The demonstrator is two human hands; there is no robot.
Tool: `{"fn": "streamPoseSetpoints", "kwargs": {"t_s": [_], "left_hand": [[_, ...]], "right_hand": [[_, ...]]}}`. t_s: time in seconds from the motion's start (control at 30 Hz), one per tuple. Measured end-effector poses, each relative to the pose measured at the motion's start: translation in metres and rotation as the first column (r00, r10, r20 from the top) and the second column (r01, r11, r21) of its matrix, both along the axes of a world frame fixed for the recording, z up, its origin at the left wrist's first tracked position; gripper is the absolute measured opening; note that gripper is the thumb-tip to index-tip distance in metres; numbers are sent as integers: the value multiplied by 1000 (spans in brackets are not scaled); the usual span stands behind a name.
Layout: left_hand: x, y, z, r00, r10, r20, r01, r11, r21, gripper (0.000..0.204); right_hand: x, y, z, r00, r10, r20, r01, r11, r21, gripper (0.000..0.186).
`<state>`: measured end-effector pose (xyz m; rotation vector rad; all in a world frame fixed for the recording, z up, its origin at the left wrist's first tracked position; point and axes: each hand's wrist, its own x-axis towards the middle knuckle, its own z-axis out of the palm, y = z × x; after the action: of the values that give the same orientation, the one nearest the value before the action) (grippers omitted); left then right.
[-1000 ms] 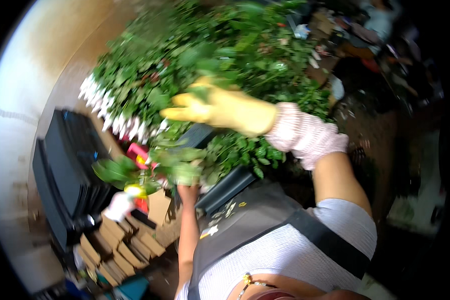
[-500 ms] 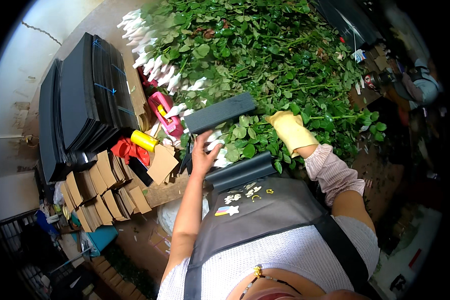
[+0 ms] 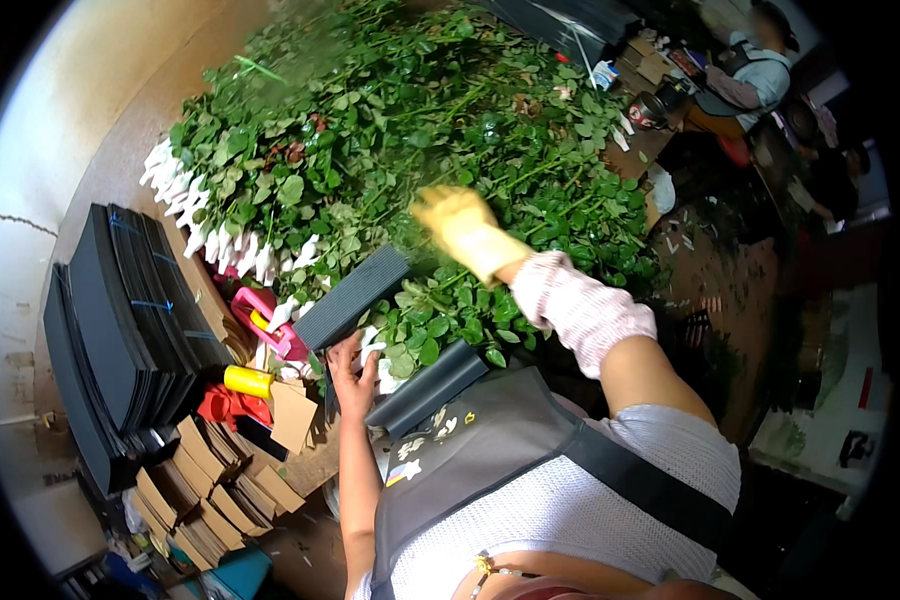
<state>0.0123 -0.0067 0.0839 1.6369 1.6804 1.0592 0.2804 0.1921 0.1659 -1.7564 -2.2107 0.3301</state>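
Note:
My bare left hand (image 3: pixel 350 378) is at the near left of the work surface, its thumb apart from the fingers. It touches the end of a bundle of roses, whose heads wear white sleeves (image 3: pixel 390 378) and whose leafy stems (image 3: pixel 425 325) lie to the right. A dark ribbed board (image 3: pixel 353 297) stands on the far side of this bundle, a dark curved board (image 3: pixel 430 388) on the near side. Over the large pile of leafy rose stems (image 3: pixel 320 170), my right hand (image 3: pixel 460 232) in a yellow glove reaches with fingers stretched out, slightly blurred and holding nothing visible.
Stacked dark boards (image 3: pixel 120 320) tied with blue string stand at left. Nearer are folded cardboard pieces (image 3: pixel 210 490), a yellow roll (image 3: pixel 248 381), a red cloth (image 3: pixel 232 405) and a pink tool (image 3: pixel 270 322). Another person (image 3: pixel 755 75) is at the far right.
My right hand has moved from the near right leaves to farther over the big pile. My left hand stays by the white-sleeved heads. The whole view has turned, tilting the scene.

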Motion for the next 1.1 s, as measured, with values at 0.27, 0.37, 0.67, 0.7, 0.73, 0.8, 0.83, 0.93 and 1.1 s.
{"fn": "streamPoseSetpoints", "kwargs": {"t_s": [0.27, 0.37, 0.67, 0.7, 0.73, 0.8, 0.83, 0.93, 1.1], "left_hand": [[-4, -5, -3, 996, 56, 75, -48, 994, -102, 46], [-3, -2, -7, 998, 26, 51, -23, 998, -62, 51], [6, 0, -3, 976, 94, 195, -71, 990, -126, 45], [3, -1, -3, 993, 83, 87, -67, 984, -168, 45], [2, -2, -7, 993, 87, 77, -74, 984, -161, 45], [-1, -5, -20, 994, 93, 57, -83, 985, -151, 43], [1, -4, -18, 994, 95, 59, -88, 989, -118, 41], [2, -6, -8, 991, 113, 66, -110, 993, -47, 37], [4, 1, -15, 989, 80, 125, -68, 993, -93, 53]], "right_hand": [[36, 19, 61, 933, 357, 43, -319, 764, 560, 28], [60, -18, 131, 883, 469, 26, -415, 753, 512, 34], [121, -64, -4, 870, 230, 437, -308, 945, 114, 33], [120, -67, -4, 823, 171, 542, -274, 955, 114, 36], [110, -69, 1, 871, 87, 483, -255, 921, 293, 37], [44, -79, 87, 873, 252, 417, -334, 933, 134, 32], [24, -85, 98, 931, 316, 182, -338, 935, 105, 31], [-38, -107, 96, 832, 552, -50, -553, 823, -126, 35], [-97, -78, -17, 790, 502, 351, -371, 848, -379, 33]]}}
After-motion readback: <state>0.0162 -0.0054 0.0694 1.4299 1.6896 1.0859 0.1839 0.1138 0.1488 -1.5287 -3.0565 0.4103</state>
